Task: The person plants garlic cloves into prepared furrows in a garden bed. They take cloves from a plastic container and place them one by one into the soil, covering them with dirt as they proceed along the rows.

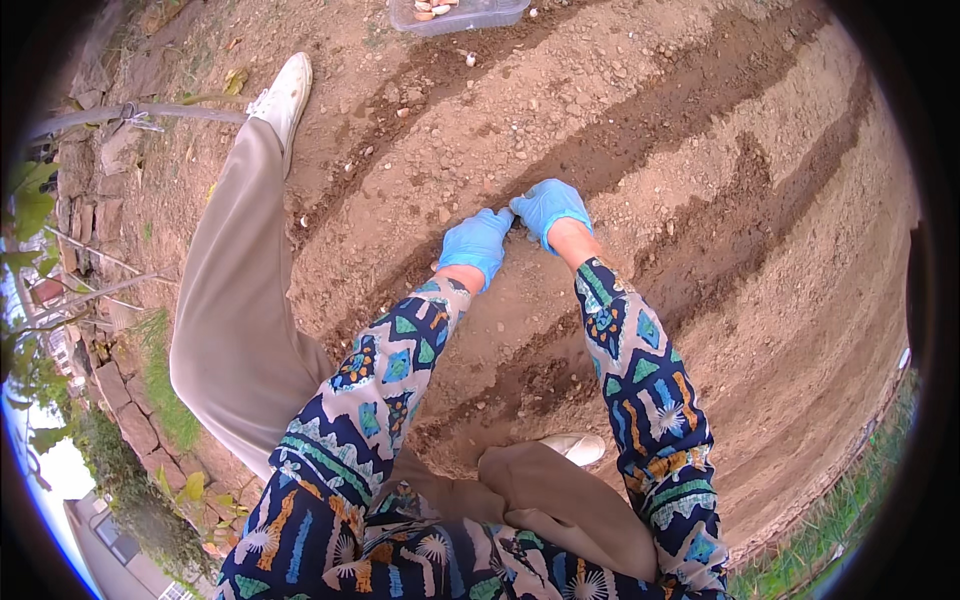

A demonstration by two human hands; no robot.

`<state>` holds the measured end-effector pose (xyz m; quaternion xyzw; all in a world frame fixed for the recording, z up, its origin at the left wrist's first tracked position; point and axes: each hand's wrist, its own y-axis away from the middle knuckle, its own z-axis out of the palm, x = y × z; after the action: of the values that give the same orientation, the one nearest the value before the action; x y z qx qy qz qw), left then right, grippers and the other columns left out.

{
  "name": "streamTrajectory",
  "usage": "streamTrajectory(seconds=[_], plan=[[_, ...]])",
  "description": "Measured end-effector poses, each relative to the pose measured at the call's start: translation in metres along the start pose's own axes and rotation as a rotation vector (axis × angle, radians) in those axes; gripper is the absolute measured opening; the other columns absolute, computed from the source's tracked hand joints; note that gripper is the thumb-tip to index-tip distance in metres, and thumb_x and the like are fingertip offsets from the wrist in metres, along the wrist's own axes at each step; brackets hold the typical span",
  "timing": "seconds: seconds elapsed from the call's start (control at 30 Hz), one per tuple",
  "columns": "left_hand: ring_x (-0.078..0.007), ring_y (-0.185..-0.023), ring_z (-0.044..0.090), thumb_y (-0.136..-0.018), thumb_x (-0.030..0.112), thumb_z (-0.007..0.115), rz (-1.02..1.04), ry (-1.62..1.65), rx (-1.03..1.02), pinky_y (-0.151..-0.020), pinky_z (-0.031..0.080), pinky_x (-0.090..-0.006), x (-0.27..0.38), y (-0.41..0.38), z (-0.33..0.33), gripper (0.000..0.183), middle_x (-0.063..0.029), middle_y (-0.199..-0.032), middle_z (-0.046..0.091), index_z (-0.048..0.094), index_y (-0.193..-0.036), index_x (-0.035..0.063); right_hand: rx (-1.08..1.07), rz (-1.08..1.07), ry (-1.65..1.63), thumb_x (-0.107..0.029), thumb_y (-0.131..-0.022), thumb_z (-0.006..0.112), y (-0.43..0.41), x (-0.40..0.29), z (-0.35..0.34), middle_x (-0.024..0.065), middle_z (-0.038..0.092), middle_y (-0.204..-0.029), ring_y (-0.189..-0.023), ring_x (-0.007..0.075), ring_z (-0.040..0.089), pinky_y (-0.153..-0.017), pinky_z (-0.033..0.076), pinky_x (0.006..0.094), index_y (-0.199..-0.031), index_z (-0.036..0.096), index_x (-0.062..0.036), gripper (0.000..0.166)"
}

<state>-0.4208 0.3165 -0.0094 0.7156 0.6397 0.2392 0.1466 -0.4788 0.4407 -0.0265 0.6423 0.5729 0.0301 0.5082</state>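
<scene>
My left hand (474, 244) and my right hand (553, 211), both in blue disposable gloves, meet over a damp furrow in the brown soil. Their fingertips point down and touch or nearly touch each other at the soil. Whether anything is between the fingers is hidden. A clear plastic tray (469, 20) holding several garlic cloves (431, 9) lies on the soil at the top edge. A garlic clove (470, 58) stands in the furrow below the tray. Another pale clove (304, 221) lies in that furrow, farther left.
Several dark, damp furrows (675, 105) cross the dry soil diagonally. My white shoes (294, 86) are planted on the soil, one at upper left, one near the bottom. A thin wooden branch (172, 111) reaches in beside a stone border (135, 427) at left. Grass (840, 502) edges the lower right.
</scene>
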Motion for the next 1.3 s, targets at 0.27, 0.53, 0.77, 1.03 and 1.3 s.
streamTrajectory(seconds=[0.27,0.53,0.77,1.03,1.3], plan=[[-0.0283,-0.089,0.055,-0.077,0.020,0.057,-0.183,0.488,0.312,-0.076,0.044,-0.0320,-0.014,0.024,0.016,0.029,-0.0141,-0.102,0.056,0.055,-0.104,0.0092,0.185,-0.002,0.215,-0.030,-0.074,0.057,0.015,-0.021,0.015,0.0159,0.062,-0.083,-0.081,0.0315,0.059,-0.068,0.047,0.0391,-0.080,0.065,-0.0063,0.026],[-0.0283,-0.092,0.055,-0.073,0.021,0.059,-0.373,0.533,0.216,-0.078,0.043,-0.0354,-0.009,0.013,0.011,0.030,-0.0122,-0.101,0.057,0.057,-0.102,0.0122,0.427,-0.257,0.386,-0.024,-0.071,0.055,0.015,-0.017,0.046,0.0137,0.062,-0.072,-0.064,0.0299,0.061,-0.054,0.047,0.0395,-0.072,0.063,-0.0067,0.019],[-0.0257,-0.089,0.056,-0.075,0.009,0.051,-0.206,0.497,0.356,-0.079,0.043,-0.0337,-0.002,-0.001,0.021,0.026,-0.0134,-0.101,0.057,0.055,-0.101,0.0061,0.487,-0.257,0.284,-0.016,-0.068,0.052,0.018,-0.011,0.043,0.0109,0.062,-0.069,-0.063,0.0269,0.061,-0.053,0.046,0.0382,-0.069,0.064,-0.0091,0.014],[-0.0184,-0.082,0.055,-0.075,0.006,0.054,-0.157,0.936,0.197,-0.073,0.045,-0.0300,0.004,-0.011,0.028,0.024,-0.0085,-0.093,0.059,0.055,-0.099,0.0023,0.315,-0.144,0.261,-0.019,-0.070,0.053,0.008,-0.006,0.042,0.0134,0.063,-0.073,-0.069,0.0297,0.062,-0.057,0.048,0.0384,-0.073,0.066,-0.0074,0.018],[-0.0130,-0.062,0.050,-0.067,0.010,0.068,-0.178,0.496,0.208,-0.061,0.043,-0.0254,-0.015,-0.013,0.011,0.026,-0.0038,-0.070,0.056,0.059,-0.091,0.0021,0.147,-0.010,-0.946,-0.025,-0.082,0.050,0.099,0.084,-0.057,0.0083,0.058,-0.079,-0.061,0.0114,0.054,-0.048,0.044,0.0264,-0.097,0.050,0.0011,0.030]])
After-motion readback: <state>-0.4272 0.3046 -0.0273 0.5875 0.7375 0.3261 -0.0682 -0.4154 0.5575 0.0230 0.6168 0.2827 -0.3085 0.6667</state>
